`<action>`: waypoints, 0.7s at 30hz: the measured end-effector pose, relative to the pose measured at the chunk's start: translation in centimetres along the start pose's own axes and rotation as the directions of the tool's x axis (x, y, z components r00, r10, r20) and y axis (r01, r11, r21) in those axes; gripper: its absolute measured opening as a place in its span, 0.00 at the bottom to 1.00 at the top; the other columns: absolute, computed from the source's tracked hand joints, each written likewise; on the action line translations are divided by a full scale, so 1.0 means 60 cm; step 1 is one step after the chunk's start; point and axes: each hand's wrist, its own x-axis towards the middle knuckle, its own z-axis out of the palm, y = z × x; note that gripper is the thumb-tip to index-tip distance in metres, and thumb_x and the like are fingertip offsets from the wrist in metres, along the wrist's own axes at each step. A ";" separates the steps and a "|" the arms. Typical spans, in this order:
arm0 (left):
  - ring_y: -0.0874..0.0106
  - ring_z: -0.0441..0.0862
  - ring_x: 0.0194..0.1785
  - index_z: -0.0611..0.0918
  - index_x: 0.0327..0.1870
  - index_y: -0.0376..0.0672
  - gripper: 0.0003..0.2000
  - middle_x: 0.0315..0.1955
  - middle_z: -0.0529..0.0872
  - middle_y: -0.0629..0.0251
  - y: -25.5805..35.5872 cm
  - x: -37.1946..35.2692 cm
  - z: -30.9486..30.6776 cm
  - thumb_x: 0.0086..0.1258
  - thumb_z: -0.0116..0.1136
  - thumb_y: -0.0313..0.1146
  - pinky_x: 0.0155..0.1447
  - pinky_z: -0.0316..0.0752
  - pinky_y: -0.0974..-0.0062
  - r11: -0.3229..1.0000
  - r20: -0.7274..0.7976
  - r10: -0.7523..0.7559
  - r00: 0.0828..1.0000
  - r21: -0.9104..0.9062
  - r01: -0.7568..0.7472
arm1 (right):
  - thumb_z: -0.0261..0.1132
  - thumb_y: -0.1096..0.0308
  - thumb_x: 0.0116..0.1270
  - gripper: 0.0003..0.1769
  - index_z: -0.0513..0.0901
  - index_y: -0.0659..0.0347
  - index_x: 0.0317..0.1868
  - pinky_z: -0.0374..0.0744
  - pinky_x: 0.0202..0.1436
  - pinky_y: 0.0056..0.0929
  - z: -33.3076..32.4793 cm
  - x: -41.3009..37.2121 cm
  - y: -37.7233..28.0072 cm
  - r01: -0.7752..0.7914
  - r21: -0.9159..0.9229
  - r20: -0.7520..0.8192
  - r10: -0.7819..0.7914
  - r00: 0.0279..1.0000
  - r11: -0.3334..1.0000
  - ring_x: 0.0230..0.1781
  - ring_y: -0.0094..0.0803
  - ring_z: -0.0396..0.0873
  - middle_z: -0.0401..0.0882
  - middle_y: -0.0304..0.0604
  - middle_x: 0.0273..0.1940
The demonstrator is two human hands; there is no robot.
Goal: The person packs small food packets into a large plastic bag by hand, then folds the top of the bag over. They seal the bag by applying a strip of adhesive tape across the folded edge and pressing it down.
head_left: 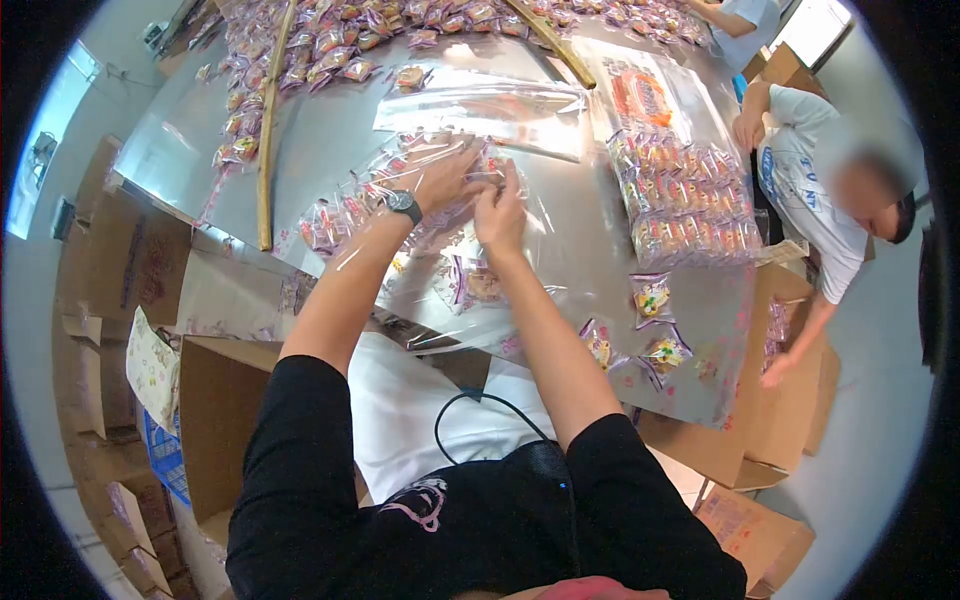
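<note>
Near the middle of the metal table (pixel 560 215), a clear plastic bag (pixel 440 245) lies with rows of small wrapped snacks (pixel 345 215) in and under it. My left hand (pixel 445 178), with a watch on its wrist, rests on the upper part of the bag, fingers pointing right. Close beside it, my right hand (pixel 500 210) touches the bag and the snacks at their right end, fingers bent upward. The film's glare hides what the fingertips hold. One snack (pixel 482 284) shows under the film nearer to me.
A filled bag (pixel 685 200) lies right, with loose packets (pixel 652 298) below it. Wooden strips (pixel 272 130) border a snack pile (pixel 330 45). Flat bags (pixel 490 115) lie ahead. Another person (pixel 820 190) stands right beside an open carton (pixel 780 400); another carton (pixel 225 430) is left.
</note>
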 end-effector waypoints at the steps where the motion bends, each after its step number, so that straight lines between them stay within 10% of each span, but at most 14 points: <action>1: 0.50 0.69 0.78 0.66 0.79 0.39 0.40 0.76 0.72 0.49 0.013 -0.003 -0.006 0.72 0.62 0.55 0.80 0.57 0.41 0.996 -0.008 0.000 1.000 0.088 0.001 | 0.55 0.66 0.77 0.31 0.66 0.73 0.75 0.75 0.66 0.49 -0.020 -0.007 -0.019 -0.085 0.019 0.116 0.082 0.990 0.996 0.62 0.64 0.77 0.79 0.68 0.61; 6: 0.51 0.77 0.71 0.70 0.76 0.40 0.39 0.74 0.75 0.50 -0.007 -0.002 0.019 0.72 0.62 0.57 0.76 0.67 0.57 0.993 -0.119 0.057 0.991 0.111 -0.044 | 0.63 0.65 0.72 0.40 0.58 0.71 0.80 0.75 0.66 0.49 -0.098 -0.067 -0.086 -0.082 -0.159 0.564 0.158 0.810 0.984 0.60 0.63 0.78 0.80 0.71 0.55; 10: 0.53 0.82 0.66 0.72 0.75 0.42 0.36 0.68 0.80 0.51 -0.036 0.006 0.041 0.71 0.62 0.55 0.70 0.73 0.57 0.934 -0.246 0.245 0.938 0.321 -0.159 | 0.77 0.62 0.59 0.45 0.67 0.64 0.75 0.74 0.68 0.46 -0.162 -0.123 -0.108 0.614 -0.340 0.336 -0.518 0.786 0.712 0.56 0.54 0.80 0.82 0.60 0.51; 14: 0.54 0.83 0.63 0.74 0.73 0.45 0.33 0.64 0.84 0.54 0.022 -0.008 -0.018 0.71 0.62 0.52 0.72 0.72 0.57 0.989 -0.110 0.120 0.987 0.099 -0.109 | 0.73 0.65 0.63 0.32 0.76 0.61 0.66 0.74 0.64 0.50 -0.166 -0.066 -0.093 0.491 -0.580 0.171 -0.492 0.854 0.650 0.53 0.49 0.82 0.84 0.51 0.46; 17: 0.58 0.80 0.69 0.76 0.71 0.49 0.28 0.66 0.83 0.61 -0.002 -0.003 0.007 0.72 0.62 0.47 0.73 0.71 0.52 0.909 -0.160 0.284 0.945 0.360 -0.212 | 0.65 0.68 0.72 0.19 0.79 0.62 0.61 0.78 0.57 0.52 -0.148 -0.034 -0.040 0.326 -0.483 0.214 -0.251 0.944 0.813 0.50 0.55 0.84 0.85 0.56 0.47; 21: 0.55 0.78 0.69 0.81 0.63 0.48 0.19 0.61 0.84 0.64 0.011 -0.006 -0.007 0.75 0.59 0.41 0.79 0.65 0.50 0.985 -0.053 0.152 0.987 0.089 -0.147 | 0.57 0.72 0.78 0.11 0.81 0.65 0.54 0.80 0.48 0.52 -0.153 -0.032 -0.033 0.251 -0.322 0.210 -0.189 0.959 0.913 0.45 0.63 0.84 0.85 0.63 0.44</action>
